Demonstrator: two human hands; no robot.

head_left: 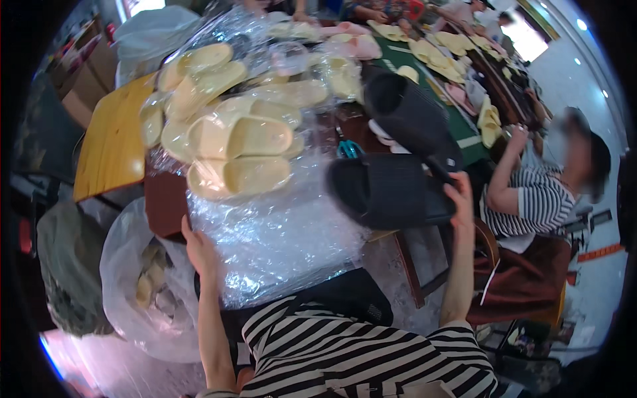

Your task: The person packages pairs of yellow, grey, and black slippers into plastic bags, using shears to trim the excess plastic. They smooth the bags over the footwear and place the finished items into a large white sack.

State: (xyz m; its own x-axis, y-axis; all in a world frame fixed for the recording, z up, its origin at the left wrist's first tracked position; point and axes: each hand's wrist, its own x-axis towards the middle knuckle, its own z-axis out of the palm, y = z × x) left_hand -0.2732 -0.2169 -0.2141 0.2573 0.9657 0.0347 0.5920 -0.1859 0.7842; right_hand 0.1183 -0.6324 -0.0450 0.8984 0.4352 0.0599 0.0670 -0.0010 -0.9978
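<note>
I have my right hand (459, 199) right of centre in the frame, fingers closed around the edge of a black slide sandal (388, 191), which is held up over the table edge; a second black slide sandal (408, 113) rises just behind and above it, touching or overlapping it, though I cannot tell whether the same hand holds both. My left hand (199, 251) sits lower left of centre, resting on the near edge of a sheet of clear plastic wrap (279, 232); whether the fingers are pinching the film or only pressing on it I cannot tell. The sandal looks like moulded foam: thick-soled, matte black, with a broad ribbed strap over the instep. I judge it light and springy, stiff enough to keep its shape, with nothing breakable about it, and best taken by the sole edge or through the strap. The film, by contrast, looks slippery and limp. On the plastic toward the upper left lie pale yellow slide sandals (239, 136) in a loose heap. A person in a striped shirt (531, 199) sits at the right.
</note>
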